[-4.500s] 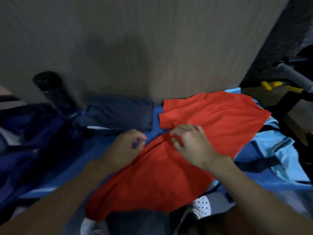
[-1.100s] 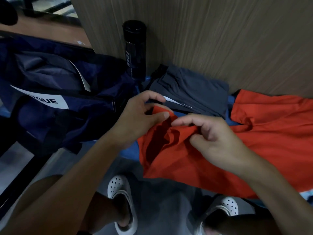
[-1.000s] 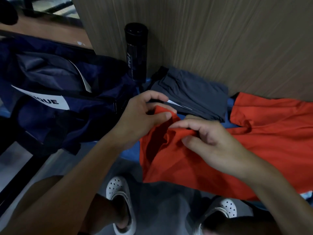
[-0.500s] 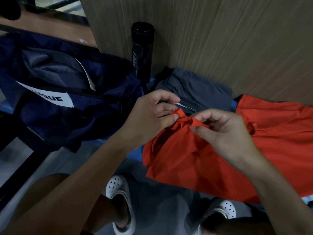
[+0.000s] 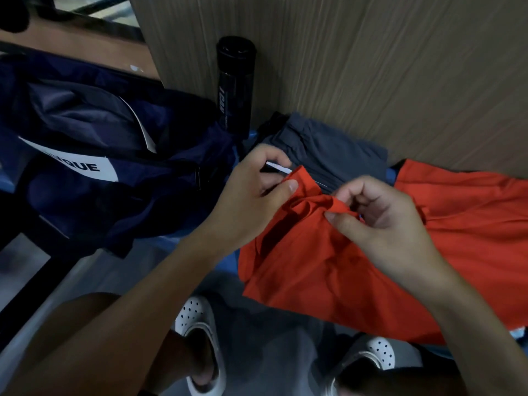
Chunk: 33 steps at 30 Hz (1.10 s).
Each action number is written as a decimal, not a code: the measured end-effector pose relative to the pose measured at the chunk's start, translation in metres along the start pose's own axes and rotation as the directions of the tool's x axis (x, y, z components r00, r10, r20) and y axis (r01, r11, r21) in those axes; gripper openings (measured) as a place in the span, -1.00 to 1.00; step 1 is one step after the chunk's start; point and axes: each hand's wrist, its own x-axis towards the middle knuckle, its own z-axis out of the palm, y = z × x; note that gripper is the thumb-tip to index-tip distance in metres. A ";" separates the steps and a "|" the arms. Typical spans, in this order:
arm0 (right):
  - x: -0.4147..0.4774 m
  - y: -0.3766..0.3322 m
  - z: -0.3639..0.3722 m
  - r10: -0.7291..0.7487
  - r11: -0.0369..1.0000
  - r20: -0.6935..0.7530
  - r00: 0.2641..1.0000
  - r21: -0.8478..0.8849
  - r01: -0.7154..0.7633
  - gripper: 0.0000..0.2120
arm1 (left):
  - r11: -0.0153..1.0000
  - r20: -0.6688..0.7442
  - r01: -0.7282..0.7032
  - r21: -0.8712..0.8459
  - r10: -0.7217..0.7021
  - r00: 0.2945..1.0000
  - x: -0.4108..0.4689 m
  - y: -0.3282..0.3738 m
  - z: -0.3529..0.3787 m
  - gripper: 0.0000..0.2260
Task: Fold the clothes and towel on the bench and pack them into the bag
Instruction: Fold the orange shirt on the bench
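An orange-red garment (image 5: 328, 267) is spread over the bench and hangs off its front edge. My left hand (image 5: 254, 195) pinches its upper left corner between thumb and fingers. My right hand (image 5: 380, 215) pinches a bunched fold of the same edge a little to the right. A folded dark grey garment (image 5: 337, 150) lies behind them against the wooden wall. The open navy bag (image 5: 100, 155) with a white label sits at the left.
A black bottle (image 5: 235, 84) stands upright against the wood-grain wall (image 5: 371, 67) between bag and grey garment. Blue cloth (image 5: 390, 174) shows between the two garments. My white perforated shoes (image 5: 200, 338) are on the floor below the bench edge.
Over the last second both hands have gathered the orange garment's left edge and lifted it slightly toward the grey garment. The right hand's grip moved along the edge.
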 end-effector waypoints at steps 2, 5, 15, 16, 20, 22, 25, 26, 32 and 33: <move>-0.001 -0.004 0.001 -0.025 0.999 0.045 0.999 0.023 0.024 -0.75 | 0.998 -0.022 -0.054 0.025 0.055 0.998 0.001 0.000 0.001 -0.79; -0.003 -0.008 0.000 -0.056 0.998 0.112 0.992 -0.037 0.060 -0.70 | 0.997 0.007 -0.068 0.035 0.068 0.998 0.001 -0.002 0.002 -0.69; -0.004 -0.007 -0.005 -0.042 0.999 0.070 0.997 0.014 0.041 -0.87 | 0.998 0.204 -0.026 -0.055 0.037 0.978 -0.002 0.006 0.004 -0.87; -0.004 -0.008 -0.005 -0.036 0.999 0.071 0.997 0.029 0.034 -0.86 | 0.997 0.218 -0.020 -0.071 0.035 0.975 -0.002 0.006 0.003 -0.85; -0.004 -0.012 -0.007 -0.024 0.997 0.073 0.997 0.076 0.018 -0.93 | 0.999 0.209 -0.017 -0.052 0.027 0.978 -0.001 0.010 0.003 -0.85; -0.003 -0.012 -0.007 -0.023 0.997 0.050 0.998 0.081 0.019 -0.94 | 0.998 0.192 -0.016 -0.059 0.027 0.981 -0.001 0.012 0.004 -0.86; 0.000 -0.012 -0.008 -0.008 0.994 0.013 1.000 0.110 0.006 -0.88 | 0.996 0.219 0.007 -0.092 0.013 0.976 -0.002 0.013 0.003 -0.87; 0.001 -0.012 -0.009 0.012 0.993 -0.003 1.000 0.118 -0.012 -0.87 | 0.995 0.221 0.009 -0.097 0.012 0.975 -0.002 0.013 0.003 -0.87; 0.003 -0.014 -0.002 -0.038 0.998 -0.079 0.996 -0.062 0.033 -0.95 | 0.980 0.274 0.028 -0.197 0.028 0.961 -0.004 0.015 0.005 -0.82; 0.003 -0.014 -0.001 -0.067 0.994 -0.099 0.993 -0.088 0.058 -0.95 | 0.978 0.279 0.026 -0.207 0.034 0.960 -0.004 0.015 0.005 -0.82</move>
